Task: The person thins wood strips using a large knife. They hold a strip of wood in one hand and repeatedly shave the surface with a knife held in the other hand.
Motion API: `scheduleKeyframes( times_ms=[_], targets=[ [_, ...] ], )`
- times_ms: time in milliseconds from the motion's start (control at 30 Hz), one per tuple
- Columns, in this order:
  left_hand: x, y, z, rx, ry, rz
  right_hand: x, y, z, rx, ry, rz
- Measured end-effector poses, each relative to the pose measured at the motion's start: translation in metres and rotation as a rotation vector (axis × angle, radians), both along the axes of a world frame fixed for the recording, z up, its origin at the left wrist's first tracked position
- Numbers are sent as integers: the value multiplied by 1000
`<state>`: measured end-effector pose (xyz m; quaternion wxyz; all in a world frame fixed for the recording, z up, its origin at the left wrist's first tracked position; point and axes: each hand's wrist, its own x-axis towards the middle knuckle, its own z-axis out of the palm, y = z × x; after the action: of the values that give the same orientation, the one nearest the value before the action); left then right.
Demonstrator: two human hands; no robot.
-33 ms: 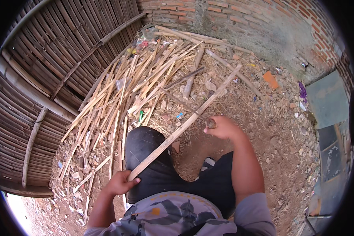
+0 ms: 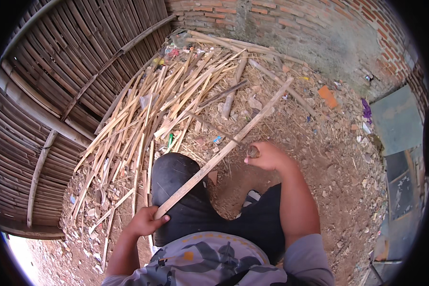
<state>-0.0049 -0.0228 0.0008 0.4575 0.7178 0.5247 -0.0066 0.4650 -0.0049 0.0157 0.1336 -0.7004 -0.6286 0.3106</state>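
A long pale bamboo strip [image 2: 214,162] slants from my lap up and away to the right, across my left knee. My left hand [image 2: 145,222] is closed round its near end, thumb on top. On the right side of the strip, my right hand [image 2: 267,156] grips the handle of a long, thin, dark-bladed knife [image 2: 213,127]. Its blade points away to the left and crosses the strip around mid-length; whether the edge touches the bamboo is hard to tell.
Many split bamboo strips [image 2: 143,119] lie heaped at the left, beside a slatted bamboo wall [image 2: 81,62]. Thicker poles [image 2: 233,90] rest farther back, near a brick wall [image 2: 310,47]. Rubble, straw and an orange piece [image 2: 327,96] litter the ground. Grey panels [image 2: 398,121] stand at the right.
My right hand has shifted slightly to the left, and the knife's tip has moved left and a little nearer. My left hand and the bamboo strip have hardly moved.
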Motion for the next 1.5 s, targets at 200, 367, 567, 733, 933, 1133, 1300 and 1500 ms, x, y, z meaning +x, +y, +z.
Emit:
scheduleKeyframes(
  times_ms=[200,367,567,733,933,1133,1300,1500],
  targets=[
    [-2,-2,-2,-11,-33,29,-22,2,11,-100,12,200],
    [4,-2,5,32,-6,7,21,9,-6,-59,110,-104],
    [1,-1,2,10,23,13,-3,0,14,-88,4,17],
    [-2,-1,0,-7,12,29,-16,3,12,-140,2,184],
    [7,-1,8,36,32,3,19,7,-5,-83,58,-102],
    [1,-2,2,2,19,20,-16,-1,12,-75,-6,102],
    [1,-1,1,-2,32,22,3,7,-4,-106,81,184],
    [4,0,3,27,9,10,16,7,-4,-64,0,-92]
  ],
)
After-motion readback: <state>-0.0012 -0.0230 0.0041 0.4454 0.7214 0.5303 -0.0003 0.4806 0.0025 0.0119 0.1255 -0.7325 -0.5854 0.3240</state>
